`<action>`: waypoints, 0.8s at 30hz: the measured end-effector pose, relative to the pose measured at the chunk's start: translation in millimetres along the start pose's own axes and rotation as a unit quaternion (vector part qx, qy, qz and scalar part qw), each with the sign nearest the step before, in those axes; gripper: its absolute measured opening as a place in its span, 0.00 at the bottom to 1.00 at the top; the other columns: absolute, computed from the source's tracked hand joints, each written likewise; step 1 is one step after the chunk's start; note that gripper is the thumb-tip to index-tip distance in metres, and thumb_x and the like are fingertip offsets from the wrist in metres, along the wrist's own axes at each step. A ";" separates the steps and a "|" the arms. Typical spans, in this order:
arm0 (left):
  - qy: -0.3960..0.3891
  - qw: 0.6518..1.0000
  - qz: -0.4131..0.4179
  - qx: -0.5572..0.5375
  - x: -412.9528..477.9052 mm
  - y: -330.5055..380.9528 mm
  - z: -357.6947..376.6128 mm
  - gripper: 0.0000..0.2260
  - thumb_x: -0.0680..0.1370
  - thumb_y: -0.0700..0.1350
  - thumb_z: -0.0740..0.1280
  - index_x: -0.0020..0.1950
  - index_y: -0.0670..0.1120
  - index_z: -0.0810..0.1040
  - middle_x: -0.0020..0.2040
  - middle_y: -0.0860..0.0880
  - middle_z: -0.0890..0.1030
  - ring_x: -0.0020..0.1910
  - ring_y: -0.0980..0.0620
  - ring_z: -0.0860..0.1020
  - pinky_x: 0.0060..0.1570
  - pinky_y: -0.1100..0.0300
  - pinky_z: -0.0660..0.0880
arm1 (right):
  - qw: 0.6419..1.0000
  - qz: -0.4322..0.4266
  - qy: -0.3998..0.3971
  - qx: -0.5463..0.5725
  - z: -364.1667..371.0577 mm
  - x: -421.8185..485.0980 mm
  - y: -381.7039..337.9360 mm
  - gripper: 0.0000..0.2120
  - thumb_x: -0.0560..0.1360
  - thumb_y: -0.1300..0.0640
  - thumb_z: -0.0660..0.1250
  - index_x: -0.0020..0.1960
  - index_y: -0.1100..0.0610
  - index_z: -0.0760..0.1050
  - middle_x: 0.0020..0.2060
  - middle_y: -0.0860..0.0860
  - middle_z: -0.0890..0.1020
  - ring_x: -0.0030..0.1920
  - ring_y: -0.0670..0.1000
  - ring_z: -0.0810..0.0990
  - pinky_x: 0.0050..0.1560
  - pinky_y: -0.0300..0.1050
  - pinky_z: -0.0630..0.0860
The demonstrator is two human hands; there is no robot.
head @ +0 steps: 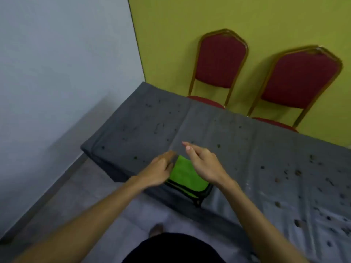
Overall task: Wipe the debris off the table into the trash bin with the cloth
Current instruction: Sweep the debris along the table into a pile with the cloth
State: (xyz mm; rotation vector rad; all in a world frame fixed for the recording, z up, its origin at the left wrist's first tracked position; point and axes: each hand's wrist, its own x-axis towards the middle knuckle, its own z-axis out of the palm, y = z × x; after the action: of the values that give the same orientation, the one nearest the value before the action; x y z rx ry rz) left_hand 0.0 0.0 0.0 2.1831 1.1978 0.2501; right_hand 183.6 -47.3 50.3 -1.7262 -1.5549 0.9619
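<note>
Head view, worktop: we see a long worktop (209,133) draped in a grey fabric cover with a fold line down its middle. It runs from the left corner away to the right.
Head view, debris: small dark crumbs and specks of debris (298,172) lie scattered over the cover. They are thin at the left end and thicker toward the right.
Head view, cloth: a folded bright green microfibre cloth with a black hem (187,177) lies flat on the worktop at its near edge, between the two hands.
Head view, left hand: our left hand (157,171) reaches over the near edge and its fingers (171,155) lie at the cloth's left side. They are blurred, so we cannot tell whether they pinch the cloth or only touch it.
Head view, right hand: our right hand (206,164) is over the cloth's far right part. Its fingers (187,147) are loosely bent and released, with nothing in them.
Head view, chairs: two dark red padded chairs with gold metal frames, (221,59) and (300,78), stand behind the worktop against a yellow-green wall (190,16).
Head view, surroundings: a pale grey wall (57,54) stands at the left above a grey floor (76,186), and a dark garment (171,249) fills the bottom edge.
</note>
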 end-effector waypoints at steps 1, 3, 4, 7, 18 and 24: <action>0.002 0.999 -0.028 0.026 -8.8 -5.5 9.3 0.21 0.81 0.36 0.57 0.75 0.39 0.65 0.75 0.41 0.68 0.73 0.50 0.65 0.70 0.64 0.56 | 0.999 0.001 -0.026 -0.020 11.0 -2.9 6.0 0.19 0.83 0.49 0.55 0.72 0.49 0.71 0.71 0.47 0.72 0.73 0.46 0.66 0.68 0.35 0.59; -0.007 0.993 -0.080 0.083 -23.6 -26.0 32.1 0.26 0.79 0.36 0.51 0.78 0.41 0.58 0.79 0.44 0.60 0.78 0.49 0.58 0.75 0.55 0.50 | 0.992 -0.009 -0.076 -0.098 31.8 -4.4 31.2 0.19 0.83 0.52 0.57 0.73 0.51 0.69 0.74 0.53 0.66 0.76 0.51 0.60 0.72 0.36 0.52; -0.031 0.988 -0.101 0.113 -33.1 -35.4 43.7 0.28 0.78 0.36 0.50 0.80 0.42 0.53 0.81 0.45 0.54 0.80 0.49 0.53 0.76 0.52 0.47 | 0.985 -0.009 -0.109 -0.137 40.7 -6.2 45.2 0.20 0.82 0.52 0.58 0.73 0.51 0.68 0.76 0.55 0.63 0.77 0.53 0.57 0.73 0.39 0.50; -0.055 0.979 -0.115 0.162 -46.7 -51.1 68.9 0.29 0.81 0.37 0.52 0.80 0.43 0.45 0.81 0.48 0.41 0.80 0.49 0.41 0.78 0.48 0.43 | 0.957 -0.011 -0.142 -0.251 51.3 -1.9 81.2 0.24 0.80 0.44 0.60 0.75 0.46 0.64 0.78 0.55 0.56 0.78 0.57 0.50 0.76 0.55 0.54; -0.002 0.983 -0.126 0.133 -45.9 -54.1 88.6 0.28 0.83 0.38 0.52 0.80 0.44 0.43 0.80 0.49 0.38 0.78 0.52 0.35 0.77 0.48 0.39 | 0.926 -0.045 -0.055 -0.372 94.6 -6.8 125.1 0.32 0.78 0.35 0.49 0.78 0.46 0.55 0.79 0.56 0.54 0.78 0.60 0.48 0.73 0.67 0.49; 0.003 0.984 -0.133 0.118 -46.4 -55.4 91.0 0.29 0.82 0.38 0.52 0.80 0.44 0.42 0.81 0.49 0.38 0.78 0.51 0.35 0.78 0.47 0.39 | 0.930 -0.061 -0.018 -0.361 75.7 26.7 140.1 0.27 0.81 0.49 0.60 0.78 0.49 0.58 0.79 0.55 0.53 0.79 0.57 0.49 0.72 0.66 0.49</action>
State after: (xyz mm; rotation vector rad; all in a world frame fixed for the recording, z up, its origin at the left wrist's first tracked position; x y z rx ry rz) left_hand -24.5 -55.6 -99.1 2.1855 1.5715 0.0016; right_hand 197.5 -39.2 -110.4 -2.0441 -2.1875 0.3598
